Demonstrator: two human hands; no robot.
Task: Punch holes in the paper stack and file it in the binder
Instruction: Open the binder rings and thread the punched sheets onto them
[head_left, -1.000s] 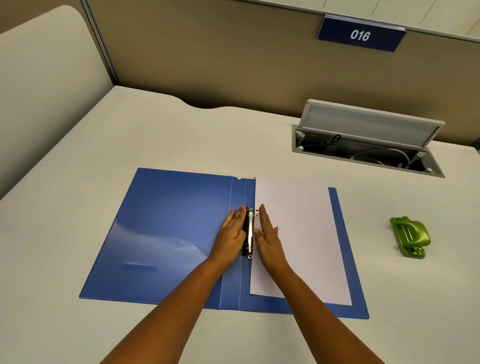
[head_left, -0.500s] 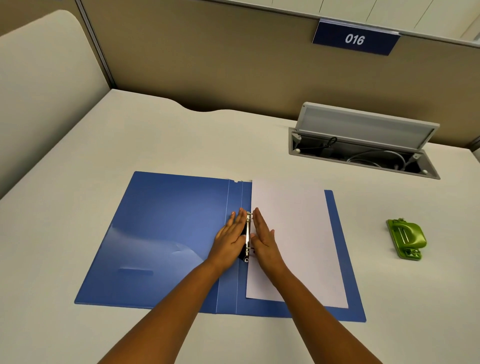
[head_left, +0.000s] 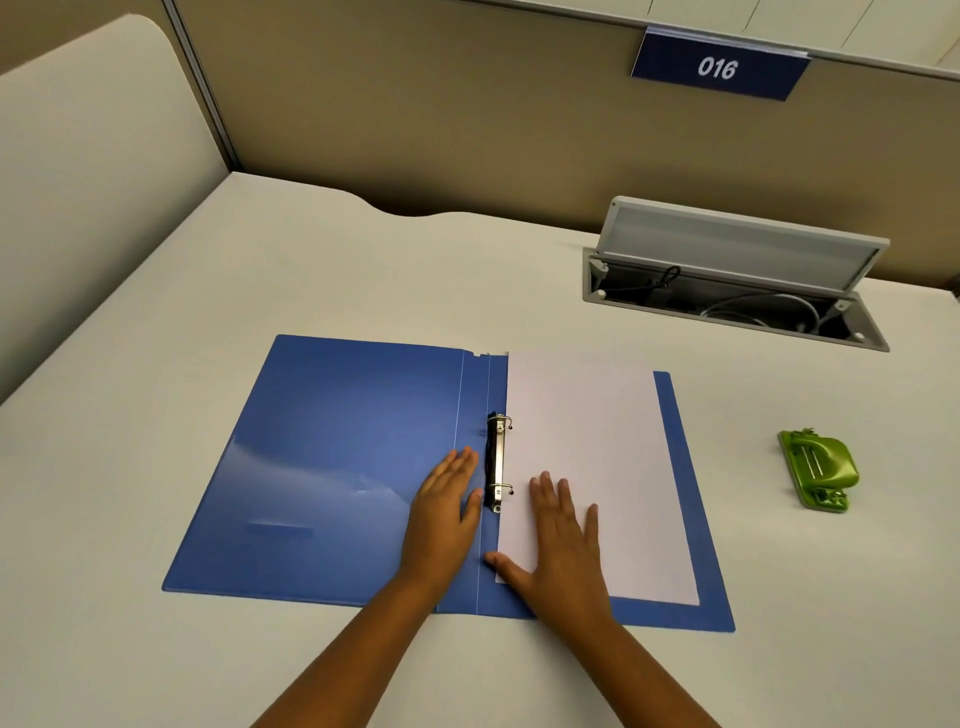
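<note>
A blue binder (head_left: 332, 457) lies open and flat on the desk. Its metal ring mechanism (head_left: 497, 462) runs along the spine, with both rings showing. The white paper stack (head_left: 592, 462) lies on the binder's right half, its left edge at the rings. My left hand (head_left: 444, 512) rests flat on the blue cover just left of the mechanism, fingers apart. My right hand (head_left: 558, 540) lies flat on the lower left part of the paper, fingers spread. Neither hand holds anything. A green hole punch (head_left: 821, 470) sits on the desk to the right, apart from the binder.
An open cable hatch (head_left: 737, 291) with its lid raised and cables inside sits at the back right of the white desk (head_left: 260, 280). Beige partition walls stand behind and on the left. A blue sign reading 016 (head_left: 719, 67) hangs on the back partition.
Both hands have drawn back toward me and apart from the ring mechanism, uncovering it. The right hand slid onto the lower paper, the left onto the cover.
</note>
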